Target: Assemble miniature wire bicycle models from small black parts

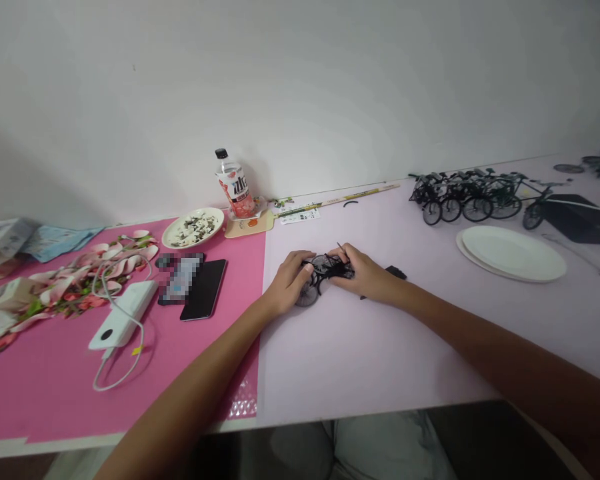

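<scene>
Head view: my left hand (289,283) is clamping one end of a black miniature bicycle (325,267), right hand (363,273) the other, also pinching a thin rod (341,249), between the tabletop's (380,363) front and back edges. Close two-handed work, I'm judging; next move is calling for steadiness.

A table (405,373) in pink and pale lilac
On it: pink petals (63,288), a white corded device (120,323), stacked white plates (515,253), a row of miniature bicycles (473,190).
</scene>
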Tool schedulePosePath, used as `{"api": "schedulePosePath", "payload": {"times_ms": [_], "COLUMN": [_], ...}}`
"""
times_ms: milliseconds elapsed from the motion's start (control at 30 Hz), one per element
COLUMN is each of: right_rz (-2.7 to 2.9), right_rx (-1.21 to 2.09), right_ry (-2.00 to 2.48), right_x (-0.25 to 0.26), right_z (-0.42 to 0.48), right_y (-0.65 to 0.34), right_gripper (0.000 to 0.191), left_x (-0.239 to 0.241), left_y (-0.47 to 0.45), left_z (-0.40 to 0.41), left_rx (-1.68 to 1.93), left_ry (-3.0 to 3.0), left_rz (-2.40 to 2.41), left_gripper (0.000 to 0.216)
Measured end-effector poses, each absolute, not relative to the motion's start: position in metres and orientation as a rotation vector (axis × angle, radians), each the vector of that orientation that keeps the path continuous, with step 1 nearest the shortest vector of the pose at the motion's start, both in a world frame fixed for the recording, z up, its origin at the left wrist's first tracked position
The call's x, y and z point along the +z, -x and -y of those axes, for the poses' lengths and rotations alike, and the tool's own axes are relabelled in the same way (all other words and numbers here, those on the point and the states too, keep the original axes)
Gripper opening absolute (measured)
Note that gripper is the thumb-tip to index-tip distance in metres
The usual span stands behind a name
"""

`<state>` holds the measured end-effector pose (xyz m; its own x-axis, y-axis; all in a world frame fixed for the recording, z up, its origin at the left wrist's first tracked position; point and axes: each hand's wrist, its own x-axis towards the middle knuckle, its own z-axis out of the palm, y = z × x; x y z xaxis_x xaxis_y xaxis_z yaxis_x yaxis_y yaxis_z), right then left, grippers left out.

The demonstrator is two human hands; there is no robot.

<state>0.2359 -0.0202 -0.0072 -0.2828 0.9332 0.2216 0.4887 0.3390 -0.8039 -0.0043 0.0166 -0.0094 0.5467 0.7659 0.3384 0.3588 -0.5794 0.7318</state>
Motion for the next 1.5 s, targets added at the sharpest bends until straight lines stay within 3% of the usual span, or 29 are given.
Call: {"api": "schedulePosePath", "payload": {"times_ms": [167,433,600,700,1033,1500], "right_rz": [1.975,2.037,1.984,1.908,1.679,1.770], "right_rx": [0.733,0.726,0.852,0.839,0.768,0.756], "right_ry": [1.319,1.410,1.296,1.304,1.261,1.336], "right_x": [-0.002,-0.001,-0.001,-0.003,-0.002,-0.016], "right_z": [0.022,0.023,0.024,0.021,0.021,0.023], "right_y": [-0.240,-0.243,-0.238,-0.236,-0.237,-0.234], "right_gripper": [0.056,0.061,0.048,0.043,0.056,0.050], "left_x": [-0.011,-0.009,-0.008,-0.007,-0.011,-0.012], "left_y": [0.005,0.005,0.005,0.005,0.008,0.011], "left_z": [-0.018,-0.016,-0.017,-0.015,-0.012,-0.007], "left_rx": [0.882,0.860,0.831,0.773,0.629,0.637], "left_ry": [-2.195,-2.196,-2.225,-2.275,-2.454,-2.532], "left_rz": [-0.892,-0.908,-0.881,-0.876,-0.881,-0.801], "left_gripper": [0.051,0.049,0.050,0.062,0.084,0.096]}}
